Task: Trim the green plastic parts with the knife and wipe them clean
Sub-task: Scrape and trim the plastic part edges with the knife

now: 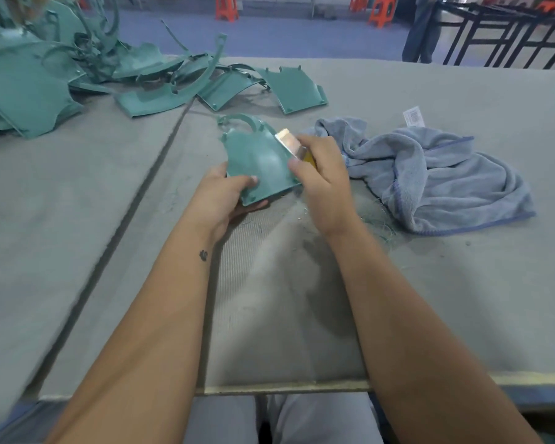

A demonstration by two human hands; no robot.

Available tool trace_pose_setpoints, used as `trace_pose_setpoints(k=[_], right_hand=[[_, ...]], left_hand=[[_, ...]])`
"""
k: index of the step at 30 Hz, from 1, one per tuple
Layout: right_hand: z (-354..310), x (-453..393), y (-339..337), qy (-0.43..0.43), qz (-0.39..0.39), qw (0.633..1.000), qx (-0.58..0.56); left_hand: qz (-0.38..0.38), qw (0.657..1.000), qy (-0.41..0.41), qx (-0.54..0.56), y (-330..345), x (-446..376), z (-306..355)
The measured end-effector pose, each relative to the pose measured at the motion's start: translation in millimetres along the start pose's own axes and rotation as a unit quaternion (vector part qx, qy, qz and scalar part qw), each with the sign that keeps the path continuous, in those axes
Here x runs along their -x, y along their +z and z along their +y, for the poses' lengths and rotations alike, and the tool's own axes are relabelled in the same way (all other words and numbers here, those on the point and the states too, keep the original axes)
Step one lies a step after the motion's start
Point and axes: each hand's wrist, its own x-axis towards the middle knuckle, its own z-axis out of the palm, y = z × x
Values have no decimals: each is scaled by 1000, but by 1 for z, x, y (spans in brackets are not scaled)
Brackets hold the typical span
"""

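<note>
A curved green plastic part (259, 158) is held above the grey table in front of me. My left hand (225, 195) grips its near left corner, thumb on top and fingers underneath. My right hand (322, 181) grips a knife (293, 145) with a yellow handle, and its bright blade lies along the part's right edge. A crumpled blue cloth (436, 177) lies on the table just right of my right hand.
A heap of green plastic parts (45, 72) fills the far left of the grey table (446, 283), with two single parts (290, 86) behind the one held. Thin green shavings (378, 225) lie near the cloth. A person (422, 27) and black frames stand beyond.
</note>
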Motion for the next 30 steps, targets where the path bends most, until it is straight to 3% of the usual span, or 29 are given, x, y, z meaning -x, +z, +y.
trace_pose_setpoints(k=[5, 8, 11, 15, 22, 30], right_hand=[[4, -7, -5, 36, 51, 995, 76], [3, -6, -7, 49, 43, 998, -1], [-2, -4, -2, 67, -13, 995, -68], [-6, -8, 6, 173, -133, 970, -106], [-1, 3, 9, 98, -157, 981, -57], [4, 4, 11, 98, -174, 979, -38]], left_hand=[[6, 999, 16, 32, -5, -4, 1], [16, 997, 28, 67, -6, -4, 1], [17, 991, 21, 133, -4, -5, 0], [8, 980, 14, 200, -2, -5, -1], [3, 942, -5, 337, 4, -4, 0], [7, 942, -6, 336, 4, -1, 0]])
